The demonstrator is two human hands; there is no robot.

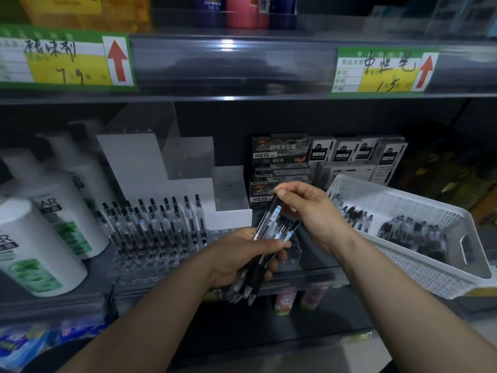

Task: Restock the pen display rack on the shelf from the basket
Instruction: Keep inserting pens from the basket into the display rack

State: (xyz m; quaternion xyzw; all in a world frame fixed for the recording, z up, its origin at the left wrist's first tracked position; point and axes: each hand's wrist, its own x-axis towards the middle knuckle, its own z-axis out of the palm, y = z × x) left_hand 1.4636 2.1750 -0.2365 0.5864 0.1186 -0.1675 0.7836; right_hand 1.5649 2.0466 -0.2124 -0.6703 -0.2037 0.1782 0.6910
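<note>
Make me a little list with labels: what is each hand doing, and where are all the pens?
Left hand: grips a bundle of pens in front of the shelf
Right hand: pinches the top of one pen from that bundle
Rack: clear, standing pens fill its back rows, front holes bare
Basket: white, at the right, with loose pens lying inside
Nearby: white bottles at left, pen boxes behind
</note>
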